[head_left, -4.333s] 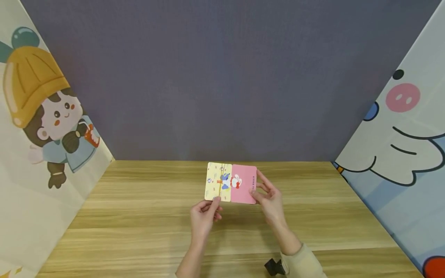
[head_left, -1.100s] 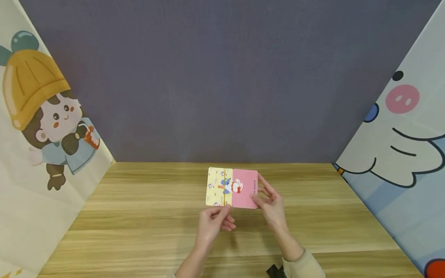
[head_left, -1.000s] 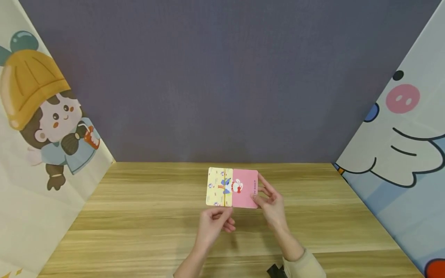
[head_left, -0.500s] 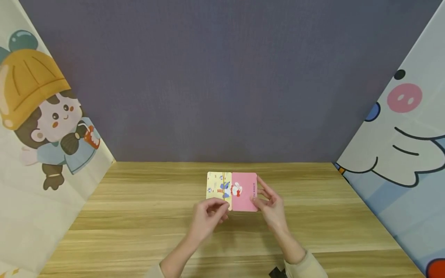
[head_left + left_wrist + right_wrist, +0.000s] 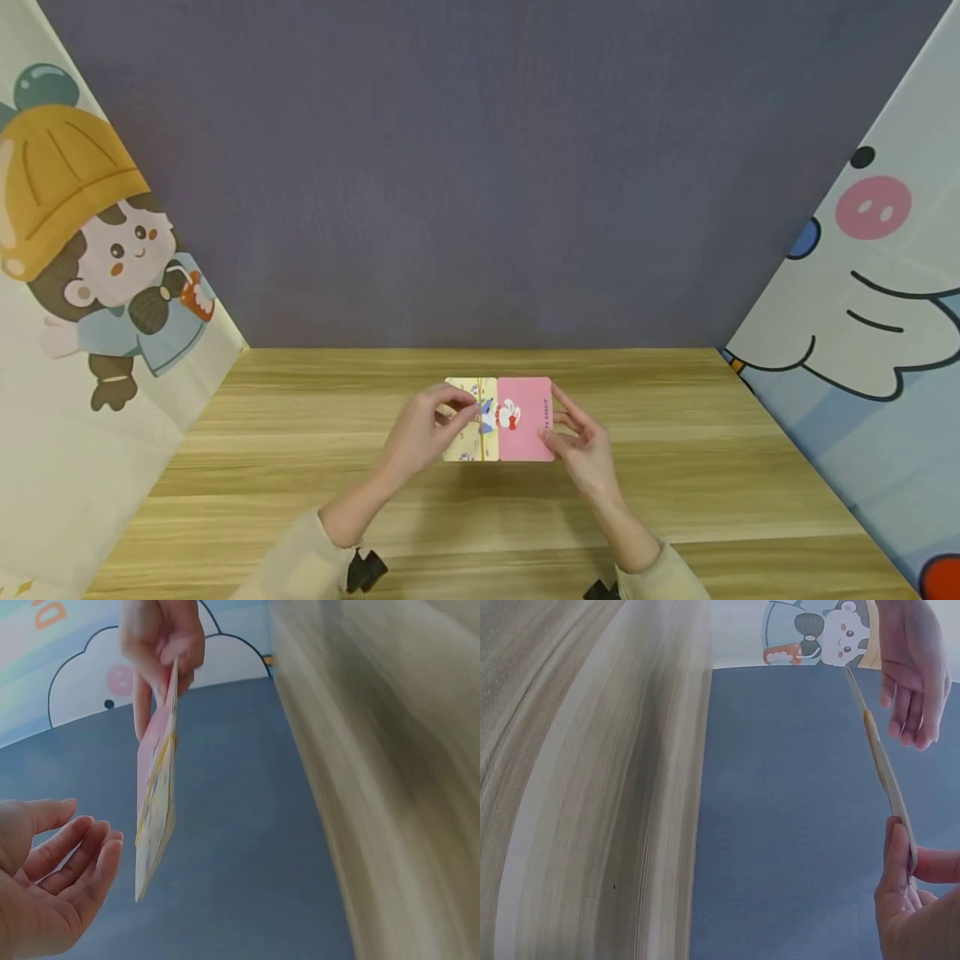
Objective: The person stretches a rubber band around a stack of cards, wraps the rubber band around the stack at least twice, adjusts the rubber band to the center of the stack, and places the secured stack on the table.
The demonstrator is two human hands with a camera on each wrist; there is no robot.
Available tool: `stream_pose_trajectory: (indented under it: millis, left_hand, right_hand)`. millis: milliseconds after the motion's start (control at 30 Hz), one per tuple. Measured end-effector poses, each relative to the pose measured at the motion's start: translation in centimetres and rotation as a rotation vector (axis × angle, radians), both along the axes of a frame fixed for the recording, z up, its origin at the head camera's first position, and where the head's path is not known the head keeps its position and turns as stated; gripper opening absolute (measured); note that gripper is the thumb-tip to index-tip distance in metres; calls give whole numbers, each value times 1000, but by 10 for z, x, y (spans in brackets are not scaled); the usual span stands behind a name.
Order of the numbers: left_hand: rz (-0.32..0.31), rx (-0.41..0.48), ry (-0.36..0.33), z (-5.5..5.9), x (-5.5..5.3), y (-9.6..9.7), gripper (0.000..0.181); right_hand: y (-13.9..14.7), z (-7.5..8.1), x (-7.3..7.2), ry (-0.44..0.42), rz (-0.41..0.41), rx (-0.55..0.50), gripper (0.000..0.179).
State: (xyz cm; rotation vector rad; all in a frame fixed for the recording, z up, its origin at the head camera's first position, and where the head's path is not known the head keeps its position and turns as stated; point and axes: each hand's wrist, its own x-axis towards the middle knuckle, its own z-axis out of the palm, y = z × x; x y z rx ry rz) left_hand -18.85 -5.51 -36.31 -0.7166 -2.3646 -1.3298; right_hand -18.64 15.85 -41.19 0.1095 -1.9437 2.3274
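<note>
Pinching the booklet [image 5: 531, 417] by its pink end, right hand [image 5: 588, 450] holds it above the bench [image 5: 300, 467] near mid far edge, left hand [image 5: 420, 429] loosely spread, empty beside it; likely light, thin, bendy, best gripped at edges clear of the band [image 5: 482, 446].

A right hand [image 5: 911, 915] is gripping one end of a thin booklet [image 5: 891, 780], which is showing nearly edge-on and extending beyond the fingertips. A yellow band [image 5: 871, 731] is lying along the booklet past those fingers. Farther out from the grip, a left hand [image 5: 915, 667] is hanging beside the booklet, apart from it, fingers pointing back toward the right hand. A wooden tabletop [image 5: 592, 787] is stretching well off to the hand's side, and a blue-gray panel [image 5: 795, 825] is standing behind. Beyond the booklet's far end, a cartoon figure [image 5: 844, 637] is decorating a white panel [image 5: 739, 634].
</note>
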Motion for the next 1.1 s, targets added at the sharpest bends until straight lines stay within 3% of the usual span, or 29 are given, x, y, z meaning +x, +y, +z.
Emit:
stream_pose_trajectory:
  millis: [167,367,733,1100]
  left_hand:
    - [11,-87,76,10,-12,-5,7]
    - [11,-137,145,10,-28,-10,10]
    - [-18,-135,114,-1,-48,-12,10]
    - [-106,-97,115,-6,-54,-10,6]
  right_hand:
    - [1,0,1,-9,1,11,64]
    - [1,0,2,-13,9,4,63]
    - [0,2,4,-29,27,-7,64]
    - [-1,2,4,-27,23,-17,64]
